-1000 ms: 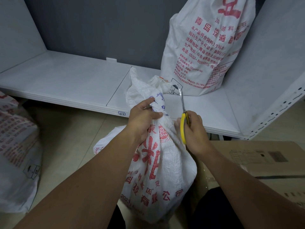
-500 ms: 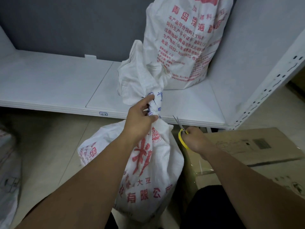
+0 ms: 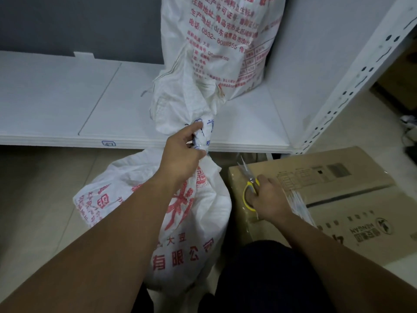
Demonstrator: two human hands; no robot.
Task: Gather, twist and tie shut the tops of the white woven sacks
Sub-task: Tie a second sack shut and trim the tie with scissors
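The twisted neck of the white woven sack with red printing (image 3: 180, 211), which stands on the pale tiled floor (image 3: 45, 188) between the person's knees and the white metal shelf (image 3: 67, 98), is clamped in the closed left hand (image 3: 180, 154), while the right hand (image 3: 268, 199) is closed around the yellow-handled scissors (image 3: 249, 186) lying on the brown cardboard box (image 3: 338, 188). The sack's long axis is judged to run upright, with the loose flared mouth pointing up and away toward the shelf. Should the left grip be slackened while attention is given to the scissors, the twist could unwind and the sack could slump sideways; whether a tie is already on the neck cannot be told.
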